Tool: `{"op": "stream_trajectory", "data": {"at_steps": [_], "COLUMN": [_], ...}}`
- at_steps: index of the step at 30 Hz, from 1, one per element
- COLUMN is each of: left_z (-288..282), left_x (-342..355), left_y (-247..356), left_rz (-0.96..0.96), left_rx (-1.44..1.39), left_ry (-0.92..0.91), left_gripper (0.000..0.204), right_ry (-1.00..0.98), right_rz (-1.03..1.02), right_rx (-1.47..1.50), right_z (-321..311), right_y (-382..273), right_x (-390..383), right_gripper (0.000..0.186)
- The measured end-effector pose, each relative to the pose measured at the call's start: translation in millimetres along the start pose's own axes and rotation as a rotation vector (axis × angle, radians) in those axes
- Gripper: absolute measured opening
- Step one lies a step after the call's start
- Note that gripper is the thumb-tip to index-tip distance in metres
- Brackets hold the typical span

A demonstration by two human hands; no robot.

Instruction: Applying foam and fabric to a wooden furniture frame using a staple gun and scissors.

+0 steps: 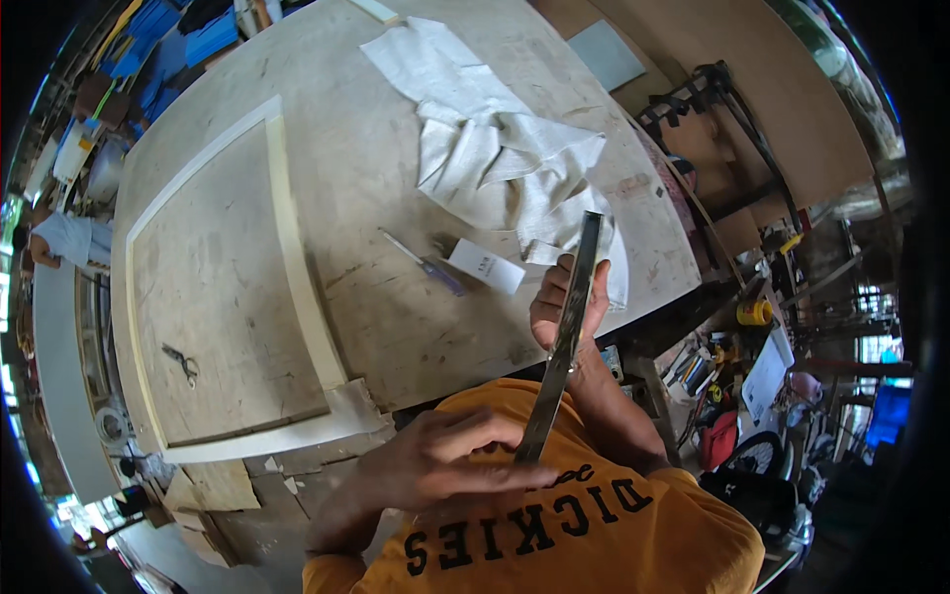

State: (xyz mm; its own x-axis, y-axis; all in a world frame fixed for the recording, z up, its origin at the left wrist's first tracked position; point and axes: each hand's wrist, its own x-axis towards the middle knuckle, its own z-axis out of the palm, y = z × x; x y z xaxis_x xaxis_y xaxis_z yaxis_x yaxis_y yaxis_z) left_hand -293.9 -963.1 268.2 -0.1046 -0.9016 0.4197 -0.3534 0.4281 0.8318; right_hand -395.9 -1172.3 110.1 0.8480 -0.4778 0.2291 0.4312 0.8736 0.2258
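Observation:
A long, narrow, shiny dark metal strip (pixel 560 371) stands at a slant in front of my chest. My right hand (pixel 572 302) is closed round its upper part, with the fingers curled behind it. My left hand (pixel 460 460) is at the strip's lower end, its fingers stretched out and apart; whether they touch the strip I cannot tell. Past my right hand lies a crumpled cream cloth (pixel 495 148). To the left of that hand, a small white box (pixel 486 265) lies on the worktable (pixel 366 327), beside a thin tool with a purple handle (pixel 441 277).
A pale rectangular frame (pixel 297 247) lies on the table's left side, with dark pliers (pixel 180 362) inside its outline. Brown board (pixel 782 89) and a dark metal frame (pixel 732 139) are at the far right. At left a person (pixel 67 238) stands beyond the table.

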Motion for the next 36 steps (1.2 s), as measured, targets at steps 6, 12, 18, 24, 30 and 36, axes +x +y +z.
{"op": "stream_trajectory", "data": {"at_steps": [6, 12, 18, 24, 30, 36], "left_z": [11, 24, -1, -81, -111, -64], "left_x": [-9, -52, -152, -319, -346, -327], "left_y": [-11, -8, -21, -79, -119, -137], "left_rz": [-0.255, -0.349, -0.526, -0.792, -0.892, -0.833], "left_rx": [0.153, 0.137, -0.097, 0.073, 0.172, 0.600], "left_ry": [0.140, 0.274, 0.415, 0.719, 0.300, 0.221], "left_gripper": [0.043, 0.038, 0.039, 0.021, 0.022, 0.049], "right_ry": [0.090, 0.179, 0.439, 0.810, 1.244, 1.298], "right_rz": [0.202, 0.290, 0.205, 0.063, 0.156, 0.329], "right_rx": [-0.014, 0.153, -0.330, -0.808, -1.872, -1.894], "right_z": [-24, -55, -62, -23, -4, 12], "right_y": [39, 74, 92, 186, 276, 343], "right_x": [-34, -74, -89, -105, -134, -153], "right_gripper": [0.045, 0.041, 0.041, 0.035, 0.027, 0.021]}}
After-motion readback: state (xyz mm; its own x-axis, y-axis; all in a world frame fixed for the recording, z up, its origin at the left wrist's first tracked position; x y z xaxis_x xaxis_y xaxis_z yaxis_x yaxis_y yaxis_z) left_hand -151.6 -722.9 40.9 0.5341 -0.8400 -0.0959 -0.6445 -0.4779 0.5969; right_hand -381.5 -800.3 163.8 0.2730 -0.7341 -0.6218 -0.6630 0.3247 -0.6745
